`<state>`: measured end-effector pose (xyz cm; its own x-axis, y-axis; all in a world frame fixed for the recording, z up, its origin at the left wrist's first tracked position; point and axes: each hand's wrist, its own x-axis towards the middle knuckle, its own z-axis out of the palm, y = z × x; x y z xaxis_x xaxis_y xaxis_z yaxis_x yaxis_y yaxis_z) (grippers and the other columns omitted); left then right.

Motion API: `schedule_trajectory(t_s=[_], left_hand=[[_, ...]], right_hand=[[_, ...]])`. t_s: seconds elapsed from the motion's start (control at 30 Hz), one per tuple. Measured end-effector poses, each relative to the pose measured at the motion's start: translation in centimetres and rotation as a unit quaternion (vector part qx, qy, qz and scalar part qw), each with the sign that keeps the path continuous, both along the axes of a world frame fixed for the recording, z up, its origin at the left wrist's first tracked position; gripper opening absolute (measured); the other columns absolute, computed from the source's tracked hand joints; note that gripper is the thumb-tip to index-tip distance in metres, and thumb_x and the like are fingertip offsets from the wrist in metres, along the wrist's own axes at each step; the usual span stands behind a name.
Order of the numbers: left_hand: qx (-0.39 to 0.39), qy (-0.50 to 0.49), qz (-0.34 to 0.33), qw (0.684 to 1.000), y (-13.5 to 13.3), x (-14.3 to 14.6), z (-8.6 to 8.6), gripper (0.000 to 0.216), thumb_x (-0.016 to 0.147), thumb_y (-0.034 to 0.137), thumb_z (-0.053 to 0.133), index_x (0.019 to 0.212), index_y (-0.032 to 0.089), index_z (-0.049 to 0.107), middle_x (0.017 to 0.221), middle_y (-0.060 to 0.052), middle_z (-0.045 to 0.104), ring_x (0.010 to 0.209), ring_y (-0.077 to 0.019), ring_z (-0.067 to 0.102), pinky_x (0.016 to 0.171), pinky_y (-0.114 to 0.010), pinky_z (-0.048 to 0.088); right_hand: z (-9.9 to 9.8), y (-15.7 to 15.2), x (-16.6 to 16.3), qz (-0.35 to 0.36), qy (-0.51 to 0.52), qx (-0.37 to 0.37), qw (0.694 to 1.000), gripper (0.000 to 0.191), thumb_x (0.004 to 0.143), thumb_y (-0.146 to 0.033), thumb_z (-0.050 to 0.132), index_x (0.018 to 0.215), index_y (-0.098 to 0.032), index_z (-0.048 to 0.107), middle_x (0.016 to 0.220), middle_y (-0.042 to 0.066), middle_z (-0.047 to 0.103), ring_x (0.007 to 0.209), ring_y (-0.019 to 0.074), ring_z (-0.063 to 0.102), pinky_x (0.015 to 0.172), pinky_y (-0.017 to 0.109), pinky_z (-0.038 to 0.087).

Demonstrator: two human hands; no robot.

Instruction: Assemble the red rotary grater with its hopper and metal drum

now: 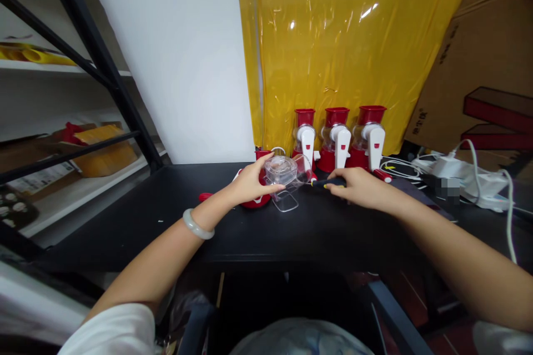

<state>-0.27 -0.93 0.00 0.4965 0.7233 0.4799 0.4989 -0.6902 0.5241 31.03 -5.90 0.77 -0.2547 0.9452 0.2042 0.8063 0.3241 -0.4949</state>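
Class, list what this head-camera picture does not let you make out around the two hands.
Head view throughout.
1. Red base: mostly hidden by the left hand and the clear part.
2. Tool: tip lost behind the clear part, grip covered by the right hand.
3. Patch by the cables: blurred out.
4. Box print: too small to read.

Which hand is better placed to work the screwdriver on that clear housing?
Right. The right hand grips the screwdriver, with its tip toward the clear housing. The left hand is wrapped on the housing and appears to be steadying it.
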Motion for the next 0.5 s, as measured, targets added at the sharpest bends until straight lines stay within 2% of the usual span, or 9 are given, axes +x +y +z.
schedule_trajectory(t_s=[0.07,0.17,0.23,0.3,0.4,0.43,0.5], left_hand=[[-0.007,0.000,0.007,1.000,0.1,-0.1,-0.1,0.094,0.074,0.048,0.083,0.153,0.023,0.038,0.152,-0.018,0.051,0.139,-0.0398,0.050,0.116,-0.059,0.037],[-0.002,0.005,0.007,1.000,0.0,-0.3,-0.1,0.098,0.073,0.048,0.084,0.154,0.024,0.035,0.153,-0.018,0.049,0.141,-0.0403,0.047,0.117,-0.058,0.037],[0.022,0.002,0.002,1.000,-0.2,-1.0,0.0,0.097,0.074,0.048,0.084,0.153,0.023,0.034,0.153,-0.018,0.048,0.142,-0.0386,0.045,0.117,-0.055,0.036],[0.069,-0.009,0.019,0.997,-0.5,-2.4,0.2,0.087,0.076,0.049,0.082,0.146,0.021,0.040,0.148,-0.017,0.051,0.138,-0.0354,0.049,0.115,-0.051,0.040],[0.130,0.001,0.092,0.987,-1.3,-5.9,0.6,0.049,0.080,0.051,0.077,0.113,0.020,0.058,0.117,-0.011,0.063,0.109,-0.0281,0.062,0.094,-0.044,0.053],[0.122,0.031,0.106,0.986,-1.6,-7.1,0.7,0.039,0.082,0.051,0.075,0.100,0.020,0.059,0.104,-0.008,0.064,0.096,-0.0246,0.062,0.085,-0.040,0.054],[0.048,0.106,0.083,0.990,-2.3,-9.3,0.5,0.033,0.084,0.050,0.072,0.085,0.019,0.059,0.087,-0.003,0.063,0.078,-0.0190,0.059,0.073,-0.032,0.051]], right_hand=[[1.1,-0.1,0.5,-0.025,0.066,0.016,0.997,0.028,0.085,-0.043,0.062,0.098,-0.019,0.070,0.059,0.002,0.066,0.047,0.0177,0.060,0.050,0.030,0.045],[2.6,0.4,1.2,-0.078,0.145,0.097,0.982,0.028,0.083,-0.048,0.065,0.085,-0.020,0.067,0.054,-0.001,0.061,0.045,0.0156,0.055,0.047,0.028,0.041],[3.7,1.2,1.6,-0.123,0.187,0.158,0.962,0.035,0.082,-0.054,0.067,0.073,-0.020,0.061,0.052,-0.001,0.057,0.046,0.0148,0.052,0.046,0.028,0.037],[5.0,2.2,2.0,-0.155,0.232,0.219,0.935,0.041,0.083,-0.057,0.066,0.067,-0.020,0.056,0.052,-0.001,0.053,0.048,0.0140,0.051,0.048,0.028,0.037],[6.8,3.7,2.1,-0.158,0.324,0.297,0.884,0.043,0.088,-0.054,0.064,0.064,-0.020,0.051,0.054,-0.002,0.050,0.049,0.0104,0.047,0.050,0.027,0.035],[7.4,4.3,2.0,-0.145,0.364,0.313,0.865,0.043,0.089,-0.052,0.062,0.063,-0.021,0.049,0.052,-0.003,0.048,0.046,0.0093,0.044,0.048,0.026,0.033],[8.4,5.4,1.3,-0.102,0.444,0.332,0.826,0.043,0.090,-0.050,0.061,0.061,-0.022,0.046,0.050,-0.005,0.044,0.043,0.0087,0.039,0.043,0.026,0.029]])
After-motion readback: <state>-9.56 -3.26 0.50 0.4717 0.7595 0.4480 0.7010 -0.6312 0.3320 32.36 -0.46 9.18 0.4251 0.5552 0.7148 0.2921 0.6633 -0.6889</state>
